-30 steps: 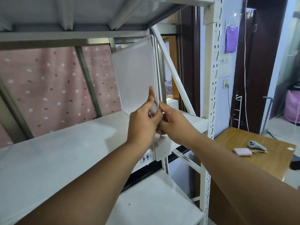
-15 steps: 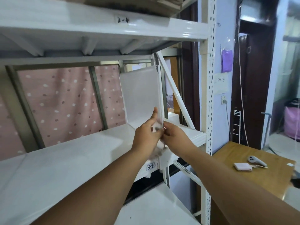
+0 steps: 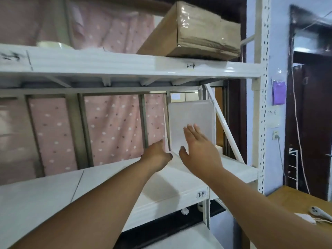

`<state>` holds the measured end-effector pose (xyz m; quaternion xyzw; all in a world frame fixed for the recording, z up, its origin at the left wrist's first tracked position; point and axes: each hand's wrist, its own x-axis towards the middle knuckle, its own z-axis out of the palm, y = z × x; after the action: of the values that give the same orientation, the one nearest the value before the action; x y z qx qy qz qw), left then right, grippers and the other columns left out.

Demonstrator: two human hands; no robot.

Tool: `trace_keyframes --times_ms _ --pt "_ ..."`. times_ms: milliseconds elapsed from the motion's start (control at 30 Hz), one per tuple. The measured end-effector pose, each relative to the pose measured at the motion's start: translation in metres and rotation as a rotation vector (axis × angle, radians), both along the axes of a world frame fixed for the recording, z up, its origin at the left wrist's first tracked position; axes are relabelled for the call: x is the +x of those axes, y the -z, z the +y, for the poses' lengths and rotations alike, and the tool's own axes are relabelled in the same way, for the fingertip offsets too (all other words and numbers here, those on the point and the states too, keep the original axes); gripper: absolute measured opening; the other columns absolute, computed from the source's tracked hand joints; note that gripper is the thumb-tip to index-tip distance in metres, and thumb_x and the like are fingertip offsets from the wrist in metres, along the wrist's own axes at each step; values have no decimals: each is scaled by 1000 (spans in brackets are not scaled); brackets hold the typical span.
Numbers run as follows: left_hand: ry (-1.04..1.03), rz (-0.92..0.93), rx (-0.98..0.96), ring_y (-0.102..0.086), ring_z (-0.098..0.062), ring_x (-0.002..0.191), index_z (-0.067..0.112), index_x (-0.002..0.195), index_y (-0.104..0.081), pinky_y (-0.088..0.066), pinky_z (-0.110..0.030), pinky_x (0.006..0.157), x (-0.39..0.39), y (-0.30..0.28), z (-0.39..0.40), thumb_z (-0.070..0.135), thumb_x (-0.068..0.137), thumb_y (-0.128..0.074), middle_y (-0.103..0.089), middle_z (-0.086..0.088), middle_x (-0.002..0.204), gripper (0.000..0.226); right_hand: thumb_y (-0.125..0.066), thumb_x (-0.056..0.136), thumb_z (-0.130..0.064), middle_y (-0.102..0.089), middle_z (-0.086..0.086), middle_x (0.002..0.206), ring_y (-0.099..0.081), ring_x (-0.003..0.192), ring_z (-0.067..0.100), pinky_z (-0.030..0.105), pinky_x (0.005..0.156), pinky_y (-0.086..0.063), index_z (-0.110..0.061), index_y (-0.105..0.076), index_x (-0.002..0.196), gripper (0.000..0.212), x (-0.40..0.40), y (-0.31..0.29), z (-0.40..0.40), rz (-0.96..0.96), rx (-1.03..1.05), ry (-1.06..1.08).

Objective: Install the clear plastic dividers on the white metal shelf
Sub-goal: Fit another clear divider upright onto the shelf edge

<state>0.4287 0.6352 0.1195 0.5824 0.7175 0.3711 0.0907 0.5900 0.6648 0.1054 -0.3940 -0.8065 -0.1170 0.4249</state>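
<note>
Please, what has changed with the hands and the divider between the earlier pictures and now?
The right hand let go and now spreads open in front of the clear plastic divider. The left hand dropped to the divider's lower edge; its grip is unclear. The divider stays upright on the white metal shelf.

Two bare forearms, both uncovered from lower frame edge to wrist; no sleeve visible. Left hand (image 3: 158,155) bare: no glove, ring, watch or band seen; fingers mostly hidden from camera, back of hand showing. Right hand (image 3: 199,150) bare too; slim fingers (image 3: 190,131), thumb set apart, wrist plain. Fingernail detail too blurred to tell. Forearms smooth, without visible markings.
</note>
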Motion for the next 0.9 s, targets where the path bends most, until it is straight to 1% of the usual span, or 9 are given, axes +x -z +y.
trace_keyframes --times_ms 100,200,267,333,433,533,700,800,900 --pt "-22 -29 -21 -63 -24 99 18 145 -55 -53 -32 85 -31 -11 -23 21 94 -69 -64 -7 131 54 -54 98 -32 -35 7 164 -22 154 24 40 116 -35 -11 -36 155 63 -34 -13 0 -68 -95 -67" --pt "-68 -63 -63 -54 -16 91 14 155 -46 -45 -25 79 -70 -14 -44 19 93 -72 -59 1 118 67 -55 94 -33 -55 8 145 -47 138 27 38 96 -49 -14 -53 140 50 -68 -19 -3 -84 -234 -123" --pt "-118 -43 -130 -57 -18 106 19 161 -36 -49 -26 88 -97 -11 -64 25 90 -73 -57 2 138 81 -54 92 -33 -59 8 134 -56 125 28 36 88 -49 -14 -56 133 45 -91 -15 -5 -149 -320 -143" --pt "-179 5 -193 -54 -25 128 23 164 -31 -49 -30 103 -125 -6 -83 30 88 -74 -44 -3 161 88 -53 93 -37 -54 7 144 -51 132 26 38 96 -48 -16 -51 140 51 -112 -8 -5 -253 -391 -144" --pt "-244 80 -281 -57 -25 119 22 164 -29 -49 -30 91 -166 2 -116 32 90 -73 -41 -7 163 87 -48 92 -60 -41 5 158 -36 145 27 46 106 -45 -22 -41 150 69 -144 5 -5 -441 -477 -107" --pt "-328 150 -363 -51 -30 139 16 164 -28 -48 -33 103 -201 7 -148 34 91 -73 -39 -10 166 88 -40 89 -76 -37 5 161 -36 146 32 47 111 -40 -24 -35 155 85 -169 6 -11 -543 -511 -76" --pt "-462 151 -398 -34 -30 154 16 167 -22 -36 -35 119 -246 11 -211 34 95 -70 -24 -8 174 89 -40 88 -79 -42 6 159 -40 143 33 45 111 -40 -21 -32 157 91 -214 5 -26 -586 -485 -129" --pt "-579 125 -396 -37 -28 152 17 167 -22 -36 -33 117 -268 12 -262 34 95 -69 -25 -6 173 87 -43 88 -78 -41 6 159 -42 142 32 44 111 -39 -20 -30 157 91 -250 4 -46 -639 -432 -234" --pt "-660 80 -364 -37 -29 152 15 167 -22 -38 -36 119 -290 15 -302 33 96 -69 -26 -7 173 87 -44 91 -72 -44 5 157 -44 140 30 42 109 -41 -21 -35 155 82 -284 2 -70 -646 -404 -317"
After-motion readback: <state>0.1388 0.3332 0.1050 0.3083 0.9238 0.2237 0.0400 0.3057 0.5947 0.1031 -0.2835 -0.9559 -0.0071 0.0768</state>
